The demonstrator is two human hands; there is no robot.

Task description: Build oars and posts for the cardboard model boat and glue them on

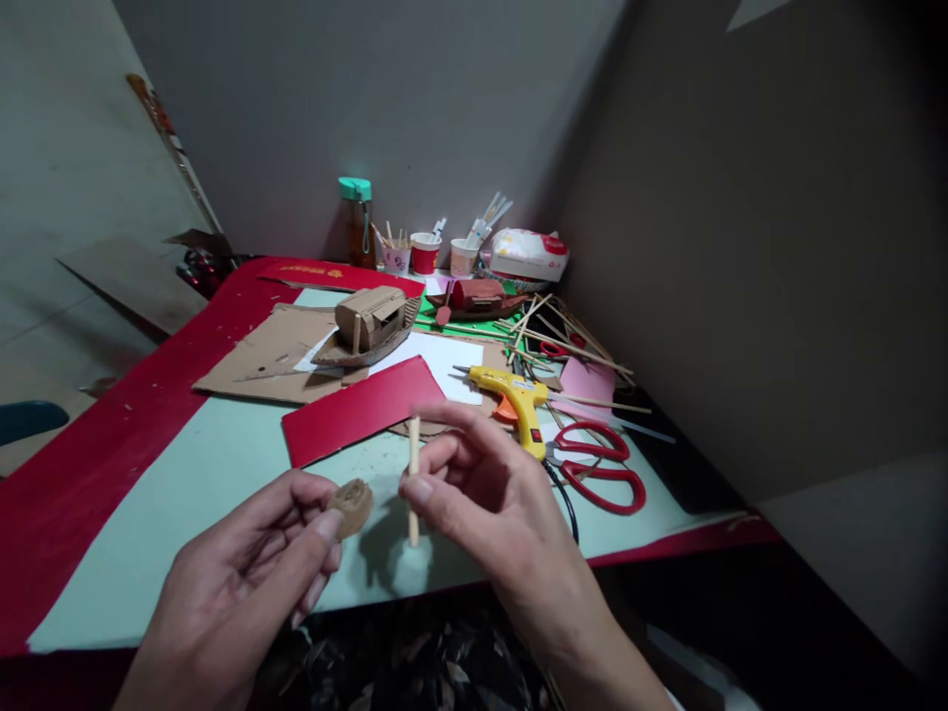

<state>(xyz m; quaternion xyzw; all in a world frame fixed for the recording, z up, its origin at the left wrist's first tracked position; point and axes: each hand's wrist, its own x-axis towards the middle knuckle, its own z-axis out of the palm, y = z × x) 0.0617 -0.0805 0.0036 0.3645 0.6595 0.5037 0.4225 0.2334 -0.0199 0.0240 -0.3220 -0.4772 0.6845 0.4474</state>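
Observation:
Near the table's front edge, my left hand [252,573] pinches a small rounded brown cardboard piece [354,508] between thumb and fingers. To its right, my right hand [493,494] grips a short pale wooden stick [414,484], held upright between thumb and fingers. The stick and the brown piece are apart. Beyond the hands lies a red card [362,410]. Farther back stands a cardboard boat model [374,326] with a rounded cabin. A yellow glue gun [518,395] rests just beyond my right hand, beside red-handled scissors [603,474].
At the back are a red-brown boat model [478,298], a bottle with a teal lid [356,222], several paper cups holding sticks and a tissue pack [524,257]. Thin wooden sticks [570,336] are scattered at the right. A flat cardboard sheet [256,355] lies at the left.

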